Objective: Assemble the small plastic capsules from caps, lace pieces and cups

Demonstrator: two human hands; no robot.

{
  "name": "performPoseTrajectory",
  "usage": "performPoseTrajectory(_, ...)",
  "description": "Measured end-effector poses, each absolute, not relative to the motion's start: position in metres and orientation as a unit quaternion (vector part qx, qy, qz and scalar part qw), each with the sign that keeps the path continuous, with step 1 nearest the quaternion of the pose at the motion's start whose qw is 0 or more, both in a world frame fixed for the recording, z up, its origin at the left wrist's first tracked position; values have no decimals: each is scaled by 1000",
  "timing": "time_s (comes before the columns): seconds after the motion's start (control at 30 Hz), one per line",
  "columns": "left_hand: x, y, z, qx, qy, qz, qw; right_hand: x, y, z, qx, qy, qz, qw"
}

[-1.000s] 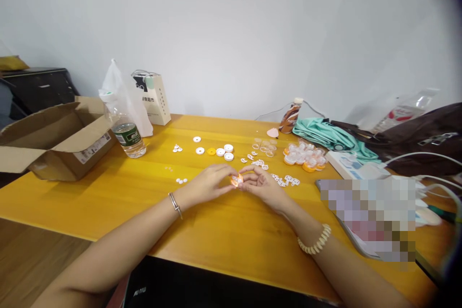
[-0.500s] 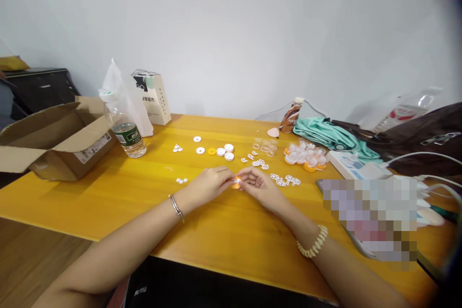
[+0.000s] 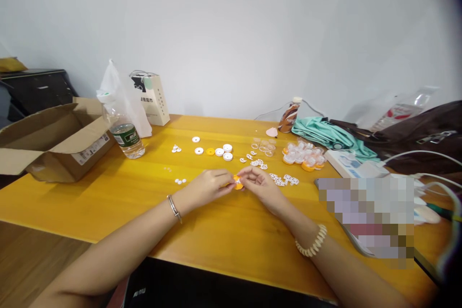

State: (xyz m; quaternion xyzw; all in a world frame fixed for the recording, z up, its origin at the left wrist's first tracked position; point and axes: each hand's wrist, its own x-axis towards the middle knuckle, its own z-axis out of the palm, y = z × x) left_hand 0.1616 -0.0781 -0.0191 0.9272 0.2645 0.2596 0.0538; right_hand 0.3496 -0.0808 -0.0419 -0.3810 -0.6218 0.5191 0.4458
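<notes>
Between my fingertips, low over the table, is a small round orange piece [image 3: 238, 183] with something white on it. My left hand [image 3: 215, 184] pinches its left side. My right hand [image 3: 260, 186] has thumb and finger closed at its right side, the other fingers curled. Fingers hide part of the piece. Behind my hands lie several white round rings [image 3: 227, 147] and an orange ring [image 3: 210, 151]. White perforated parts [image 3: 279, 181] lie right of my right hand, with clear cup-like pieces [image 3: 266, 148] beyond. Small white discs [image 3: 180, 181] lie left of my left hand.
At the left stand an open cardboard box [image 3: 72, 147], a water bottle [image 3: 126, 134] and a paper bag [image 3: 155, 101]. To the right are a cluster of orange-and-clear assemblies [image 3: 305, 155], a drink bottle [image 3: 289, 115], green cloth [image 3: 325, 132], a power strip [image 3: 344, 163] and a blurred-out phone [image 3: 361, 221].
Both hands stay at the orange piece, with only slight finger shifts, and a little more of its orange shows. The whole view has shifted slightly.
</notes>
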Motion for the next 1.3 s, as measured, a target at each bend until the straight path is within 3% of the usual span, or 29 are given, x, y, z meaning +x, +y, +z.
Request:
performPoseTrajectory(0.63,159,-82,-23,932,243,258,-79,353,-82,-38,-378,-592,534,470)
performPoseTrajectory(0.77,160,-81,-16,933,246,260,23,353,-81,-38,-374,-596,532,471)
performPoseTrajectory(1.03,166,-69,-25,745,348,384,421,352,-76,-39,-356,-593,532,489)
performPoseTrajectory(1.3,170,-66,-31,687,367,391,490,346,-80,-38,-366,-606,527,471)
